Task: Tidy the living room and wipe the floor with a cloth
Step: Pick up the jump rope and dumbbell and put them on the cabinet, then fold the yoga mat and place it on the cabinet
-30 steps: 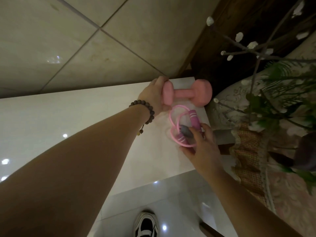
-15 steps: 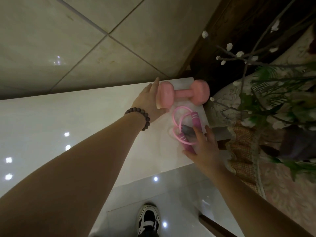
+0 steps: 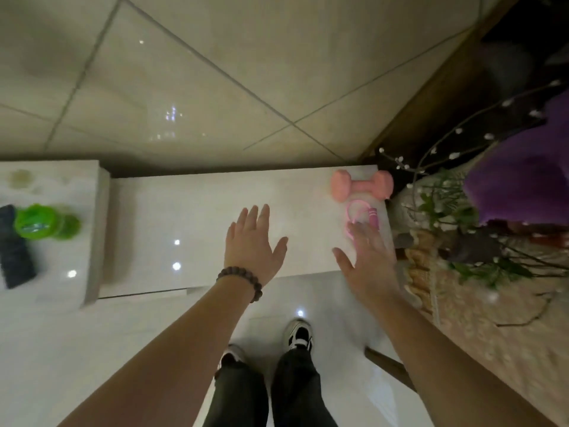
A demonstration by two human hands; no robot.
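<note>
A pink dumbbell lies at the far right end of a glossy white low table. A coiled pink skipping rope with pink handles lies just in front of it. My left hand, with a bead bracelet at the wrist, hovers over the middle of the table, fingers straight and spread, holding nothing. My right hand is also spread flat, its fingertips at the near edge of the rope; I cannot tell whether they touch it.
A green lidded bottle and a dark remote lie on a raised white block at the left. A plant with white buds and a patterned sofa stand to the right. My feet stand on the white floor.
Both hands have let go and drawn back: the left off the dumbbell toward the table's middle, the right off the rope. The view has pulled back and shows more of the table.
</note>
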